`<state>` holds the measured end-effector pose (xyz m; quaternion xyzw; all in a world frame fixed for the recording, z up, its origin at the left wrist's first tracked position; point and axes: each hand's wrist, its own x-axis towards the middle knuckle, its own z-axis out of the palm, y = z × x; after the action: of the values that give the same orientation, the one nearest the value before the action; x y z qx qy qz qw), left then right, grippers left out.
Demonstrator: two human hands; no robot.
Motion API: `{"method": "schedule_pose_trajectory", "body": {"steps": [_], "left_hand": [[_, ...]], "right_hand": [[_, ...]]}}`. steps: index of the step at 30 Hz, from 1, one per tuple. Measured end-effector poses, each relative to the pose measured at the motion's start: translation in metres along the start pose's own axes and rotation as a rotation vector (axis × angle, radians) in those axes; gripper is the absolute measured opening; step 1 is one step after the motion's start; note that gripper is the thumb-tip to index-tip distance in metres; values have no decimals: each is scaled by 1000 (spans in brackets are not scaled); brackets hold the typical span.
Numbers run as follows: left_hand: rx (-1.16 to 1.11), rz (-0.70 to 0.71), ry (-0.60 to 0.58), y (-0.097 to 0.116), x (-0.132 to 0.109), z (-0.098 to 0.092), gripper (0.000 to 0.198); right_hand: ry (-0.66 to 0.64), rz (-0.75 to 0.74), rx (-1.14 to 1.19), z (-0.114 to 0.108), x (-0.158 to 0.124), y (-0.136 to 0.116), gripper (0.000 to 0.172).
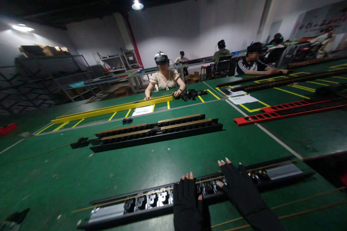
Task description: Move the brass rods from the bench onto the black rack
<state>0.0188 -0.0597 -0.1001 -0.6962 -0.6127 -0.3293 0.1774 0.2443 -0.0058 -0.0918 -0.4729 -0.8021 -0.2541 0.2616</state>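
Observation:
A long black channel rail (pixel 108 216) lies slantwise on the table in front of me, with a row of black and metallic fittings (pixel 151 200) inside it. A thin brass-coloured strip (pixel 121 200) runs along its far side and sticks out past the left end. My left hand (pixel 187 200), in a black fingerless glove, rests flat across the middle of the rail, fingers pointing forward. To its right my right hand (pixel 235 180), gloved alike, spreads over the rail with fingers stretched to the far edge and thumb at the fittings. Parts beneath both palms are hidden.
Beyond lies another assembly of black rails (pixel 159 135) with brass strips. A red rail (pixel 287 110) is at right. More thin rods (pixel 306 202) lie at lower right. Across the table, a person (pixel 165 74) touches a yellow rail (pixel 114 109); another person (pixel 252 63) works farther right.

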Motion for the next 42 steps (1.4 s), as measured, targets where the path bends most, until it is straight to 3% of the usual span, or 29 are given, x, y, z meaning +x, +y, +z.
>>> {"method": "schedule_pose_trajectory", "body": {"steps": [6, 16, 20, 27, 32, 35, 42], "left_hand": [[16, 18, 12, 1, -1, -3, 72], [53, 80, 84, 0, 6, -9, 72], [96, 172, 29, -10, 3, -5, 74], [96, 41, -69, -9, -4, 7, 80], [98, 38, -34, -5, 3, 2, 67], [146, 55, -11, -3, 6, -1, 70], [150, 68, 11, -8, 5, 6, 78]], "right_hand": [[-90, 21, 63, -8, 9, -12, 58], [-73, -3, 62, -8, 13, -30, 58], [-94, -23, 96, -5, 16, -42, 61], [-64, -73, 120, 9, 12, -45, 67], [-63, -52, 159, 3, 19, -54, 73], [-59, -133, 188, 5, 15, -61, 74], [-31, -62, 197, 8, 11, -77, 72]]}}
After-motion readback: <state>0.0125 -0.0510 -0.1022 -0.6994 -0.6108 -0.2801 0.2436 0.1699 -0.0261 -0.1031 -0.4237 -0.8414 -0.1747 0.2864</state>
